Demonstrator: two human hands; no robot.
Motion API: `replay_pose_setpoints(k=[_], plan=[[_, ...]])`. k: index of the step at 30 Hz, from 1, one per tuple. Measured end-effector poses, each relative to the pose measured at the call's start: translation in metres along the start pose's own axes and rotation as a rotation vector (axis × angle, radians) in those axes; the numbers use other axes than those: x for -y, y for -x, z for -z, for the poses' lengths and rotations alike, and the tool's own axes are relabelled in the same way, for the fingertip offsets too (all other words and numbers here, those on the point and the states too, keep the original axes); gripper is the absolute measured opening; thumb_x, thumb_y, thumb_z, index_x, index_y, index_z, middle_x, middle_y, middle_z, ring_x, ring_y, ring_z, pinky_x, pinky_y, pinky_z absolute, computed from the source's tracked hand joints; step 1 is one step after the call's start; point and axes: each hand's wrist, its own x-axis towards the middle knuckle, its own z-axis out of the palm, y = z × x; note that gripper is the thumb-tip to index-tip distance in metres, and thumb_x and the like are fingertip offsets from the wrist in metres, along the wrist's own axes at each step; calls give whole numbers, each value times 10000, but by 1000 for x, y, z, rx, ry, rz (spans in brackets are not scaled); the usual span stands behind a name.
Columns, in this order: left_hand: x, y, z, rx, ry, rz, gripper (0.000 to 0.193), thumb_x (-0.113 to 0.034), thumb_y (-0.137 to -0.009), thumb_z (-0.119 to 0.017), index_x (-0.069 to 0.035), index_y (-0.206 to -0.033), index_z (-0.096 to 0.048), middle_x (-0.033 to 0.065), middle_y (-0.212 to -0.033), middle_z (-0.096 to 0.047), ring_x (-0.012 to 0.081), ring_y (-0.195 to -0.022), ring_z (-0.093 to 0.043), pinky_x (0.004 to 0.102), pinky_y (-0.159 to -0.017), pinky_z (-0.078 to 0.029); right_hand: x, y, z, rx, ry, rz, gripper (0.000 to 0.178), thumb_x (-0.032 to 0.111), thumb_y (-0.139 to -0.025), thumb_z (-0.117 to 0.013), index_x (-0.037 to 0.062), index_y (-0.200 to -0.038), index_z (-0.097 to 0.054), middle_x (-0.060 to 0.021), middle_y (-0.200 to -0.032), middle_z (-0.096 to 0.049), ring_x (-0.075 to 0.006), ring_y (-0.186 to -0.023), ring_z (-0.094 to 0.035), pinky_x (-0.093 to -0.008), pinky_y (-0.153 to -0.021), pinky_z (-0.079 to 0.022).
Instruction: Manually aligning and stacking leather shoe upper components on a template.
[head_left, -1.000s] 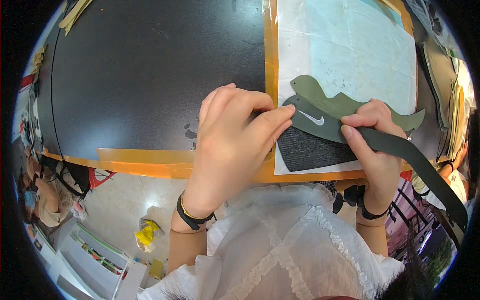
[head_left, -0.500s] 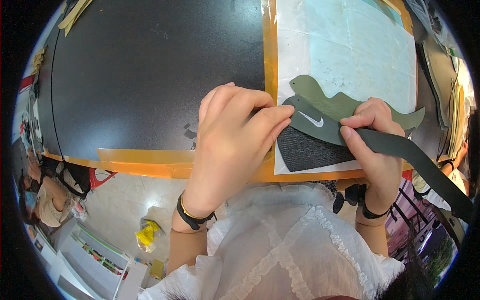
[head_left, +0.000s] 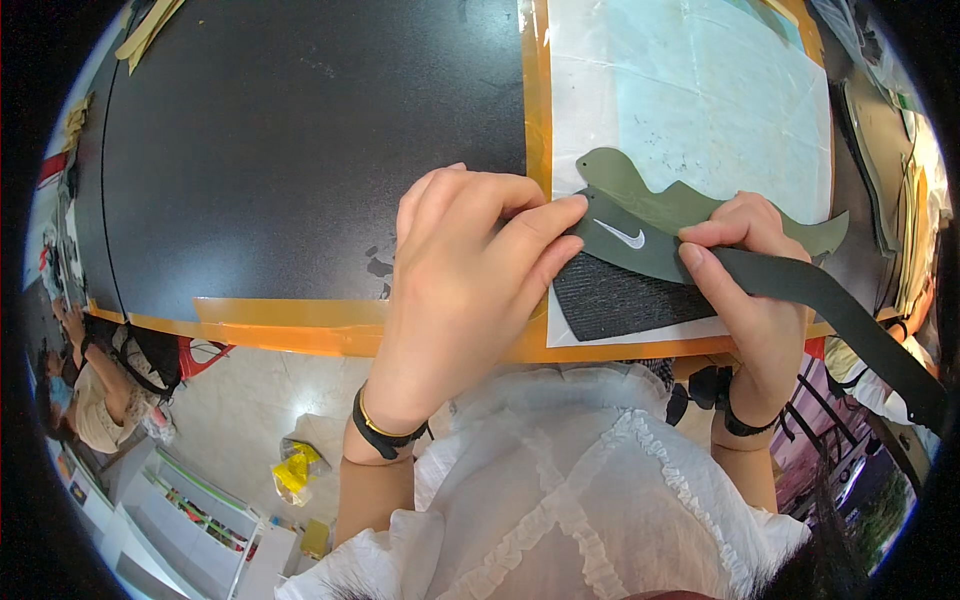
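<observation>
A long dark green strip point(head_left: 655, 252), leather-like and bearing a small white curved mark, lies across the right part of the table. My left hand point(head_left: 460, 270) pinches its left end between thumb and forefinger. Farther along, my right hand point(head_left: 768, 330) grips the strip between thumb and fingers, and the rest trails off to the right past the table edge. Under the strip's far side shows an olive green piece point(head_left: 640, 180) with a wavy outline. A black ribbed piece point(head_left: 625, 305) lies beneath its near side. My fingertips hide parts of the strip.
White and pale blue sheets point(head_left: 720, 110) are under the pieces, bordered by orange tape point(head_left: 538, 110). The dark tabletop point(head_left: 300, 150) spreads to the left. Stacked flat pieces point(head_left: 870, 170) sit at the right edge. Another person point(head_left: 100, 395) is at the far left.
Both hands keep their pinch on the strip, whose left end has shifted only slightly. At the far left, the other person's hand has moved.
</observation>
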Motion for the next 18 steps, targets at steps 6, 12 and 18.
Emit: replay_pose_setpoints(k=[6, 12, 18], plan=[[1, 2, 0, -4, 17, 17, 299, -121, -746, -780, -91, -1036, -712, 50, -869, -621, 252, -839, -595, 412, -892, -455, -7, 0, 5, 37, -63, 11, 89, 62, -713, -745, 34, -781, -695, -58, -745, -622, -219, -779, -565, -330, -788, -411], [-4, -2, 1, 58, -11, 48, 341, -114, -792, -727, -104, -1130, -691, 59, -967, -590, 244, -878, -551, 379, -845, -414, -12, -1, 8, 79, -156, 48, 155, 53, -669, -784, 47, -811, -722, -39, -755, -627, -203, -829, -584, -327, -804, -415], [-2, -1, 0, 76, -58, 33, 338, -66, -808, -687, -126, -1141, -695, 40, -993, -565, 229, -881, -517, 352, -824, -381, -3, 10, 17, 74, -28, 269, 168, 68, -662, -797, 130, -811, -749, -2, -794, -681, -187, -901, -601, -469, -1073, -312]])
